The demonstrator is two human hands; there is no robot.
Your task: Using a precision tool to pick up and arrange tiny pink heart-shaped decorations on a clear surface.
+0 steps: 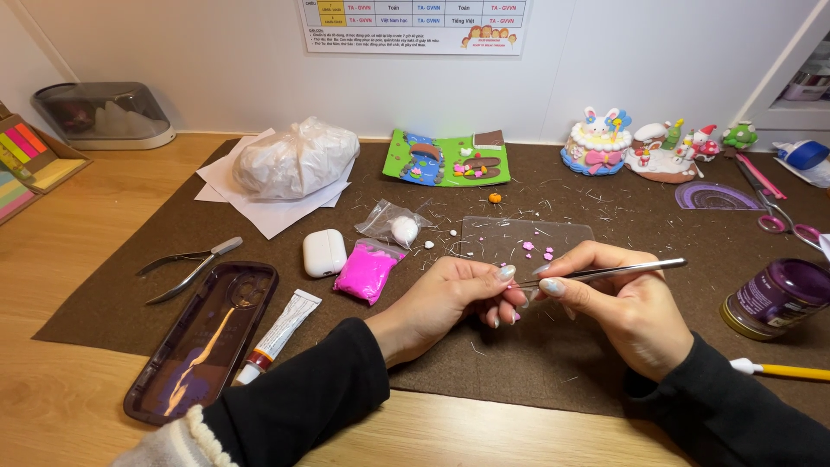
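Note:
My right hand (618, 298) holds a thin metal tool (635, 270) like tweezers, its tip pointing left toward my left fingertips. My left hand (454, 298) has its fingers pinched together at the tool's tip; whatever small piece sits between them is too small to make out. Just behind the hands lies a clear plastic sheet (493, 235) with several tiny pink clay pieces (538, 251) on it. A pink clay bag (367, 271) lies to the left of my left hand.
A brown felt mat (605, 372) covers the wooden desk. On it are a white earbud case (323, 252), glue tube (278, 333), dark tray (203, 340), nippers (186, 266), white clay bag (296, 158), green clay scene (445, 158), clay figurines (644, 145), scissors (776, 207) and purple jar (775, 298).

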